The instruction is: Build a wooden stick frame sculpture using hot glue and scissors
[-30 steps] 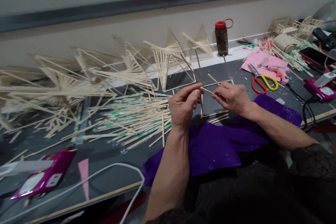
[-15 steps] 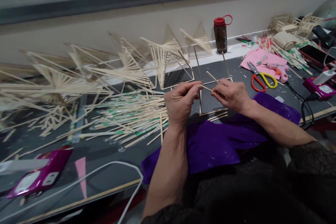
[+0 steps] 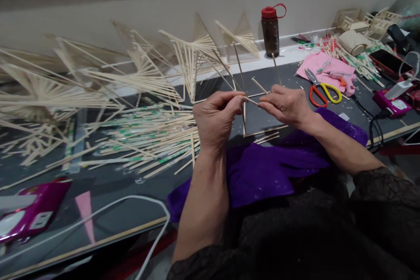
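My left hand point(image 3: 215, 116) pinches one end of a thin wooden stick point(image 3: 252, 101) at the centre of the view. The fingers of my right hand point(image 3: 285, 104) are closed round the other end of it, and a second stick point(image 3: 259, 85) juts up and left from that hand. Just beyond and below both hands, a square stick frame point(image 3: 266, 131) with upright sticks point(image 3: 239, 68) stands on the dark table. Purple cloth point(image 3: 262, 174) lies beneath my wrists.
Stick models point(image 3: 193, 48) line the wall, with a loose stick pile point(image 3: 154, 140) before them. A bottle point(image 3: 271, 33) stands behind. Scissors point(image 3: 324, 92), a pink glue gun point(image 3: 343, 79) and a magenta device point(image 3: 392, 103) are right; a white cable point(image 3: 131, 197) crosses front left.
The whole view has shifted, so things appear further left and slightly higher. Both hands keep their hold on the sticks, with little change between them.
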Action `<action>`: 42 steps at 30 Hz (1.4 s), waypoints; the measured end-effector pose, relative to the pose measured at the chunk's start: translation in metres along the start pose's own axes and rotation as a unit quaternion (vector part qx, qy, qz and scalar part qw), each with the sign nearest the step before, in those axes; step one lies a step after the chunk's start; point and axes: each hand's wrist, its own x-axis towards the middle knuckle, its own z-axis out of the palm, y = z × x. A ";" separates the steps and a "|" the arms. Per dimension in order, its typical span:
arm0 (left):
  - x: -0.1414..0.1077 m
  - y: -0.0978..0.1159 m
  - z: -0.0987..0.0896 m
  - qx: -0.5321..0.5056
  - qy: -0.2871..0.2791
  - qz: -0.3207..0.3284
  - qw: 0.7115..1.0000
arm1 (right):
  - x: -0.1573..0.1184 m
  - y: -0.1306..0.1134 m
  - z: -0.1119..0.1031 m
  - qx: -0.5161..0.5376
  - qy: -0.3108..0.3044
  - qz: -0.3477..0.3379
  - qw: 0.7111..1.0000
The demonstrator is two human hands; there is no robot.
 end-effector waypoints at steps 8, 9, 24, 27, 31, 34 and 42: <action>-0.001 0.001 0.000 -0.003 0.005 0.006 1.000 | 0.005 0.035 -0.025 0.118 0.151 0.051 0.980; -0.002 0.001 0.000 -0.005 0.005 0.007 1.000 | 0.006 0.037 -0.024 0.120 0.139 0.053 0.982; -0.003 0.004 0.000 -0.005 -0.002 0.016 1.000 | -0.005 0.008 0.011 0.086 0.042 -0.042 0.995; -0.003 0.004 0.000 -0.016 -0.006 0.017 1.000 | -0.007 0.001 0.021 0.062 0.037 -0.049 0.996; -0.004 0.004 0.001 -0.025 -0.011 0.024 0.999 | -0.006 -0.002 0.025 0.049 0.051 -0.047 0.996; -0.004 0.005 0.000 -0.025 -0.011 0.037 0.999 | -0.005 -0.002 0.025 0.040 0.053 -0.054 0.996; -0.004 0.006 0.001 -0.016 -0.008 0.027 0.999 | -0.006 -0.003 0.022 0.013 0.032 -0.044 0.998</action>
